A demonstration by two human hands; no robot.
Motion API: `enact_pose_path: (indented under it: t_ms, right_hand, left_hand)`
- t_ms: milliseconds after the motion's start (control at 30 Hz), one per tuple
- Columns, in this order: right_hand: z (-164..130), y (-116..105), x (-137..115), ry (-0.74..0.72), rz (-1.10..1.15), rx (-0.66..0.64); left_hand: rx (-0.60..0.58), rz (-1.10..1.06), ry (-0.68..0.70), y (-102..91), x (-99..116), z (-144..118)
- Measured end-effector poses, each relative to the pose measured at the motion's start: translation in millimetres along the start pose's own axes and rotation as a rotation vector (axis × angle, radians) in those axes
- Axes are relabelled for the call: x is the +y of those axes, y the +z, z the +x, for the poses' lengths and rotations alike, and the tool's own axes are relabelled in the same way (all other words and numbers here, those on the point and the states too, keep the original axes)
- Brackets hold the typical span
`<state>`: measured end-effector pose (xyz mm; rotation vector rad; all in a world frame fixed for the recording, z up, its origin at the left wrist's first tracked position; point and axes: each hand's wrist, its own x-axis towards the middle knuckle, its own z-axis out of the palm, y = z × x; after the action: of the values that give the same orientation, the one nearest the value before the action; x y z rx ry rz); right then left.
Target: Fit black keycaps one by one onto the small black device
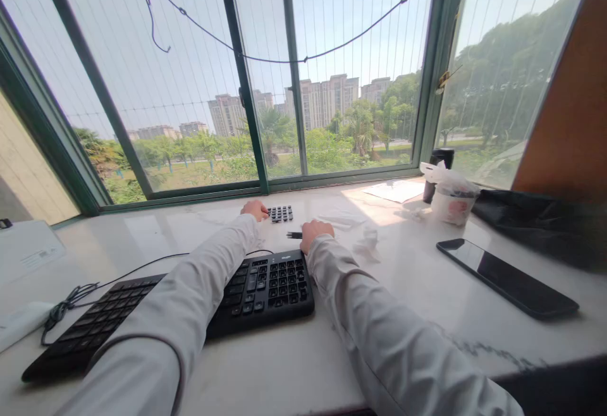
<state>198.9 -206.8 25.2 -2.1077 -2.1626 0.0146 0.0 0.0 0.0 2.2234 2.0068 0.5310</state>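
Keycaps sit in a loose cluster toward the bench's far edge, touching the left hand, grip unclear; the right hand pinches a dark tool. A careless nudge could scatter them.

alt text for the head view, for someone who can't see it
A person's left hand rests beside loose black keycaps while the right hand holds a small dark tool, beyond a black keyboard on a white sill. A phone lies right.
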Motion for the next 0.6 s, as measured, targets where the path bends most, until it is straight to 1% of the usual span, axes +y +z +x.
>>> enact_pose_path:
  t_ms: [233,600]
  right_hand:
    - [0.1,0.6,0.7,-0.001,0.004,0.005]
    - [0.3,1.2,0.7,0.0,0.016,0.003]
  left_hand:
    - [0.028,-0.012,-0.033,3.2,1.4,-0.8]
    - [0.07,0.01,-0.066,1.5,2.5,-7.4]
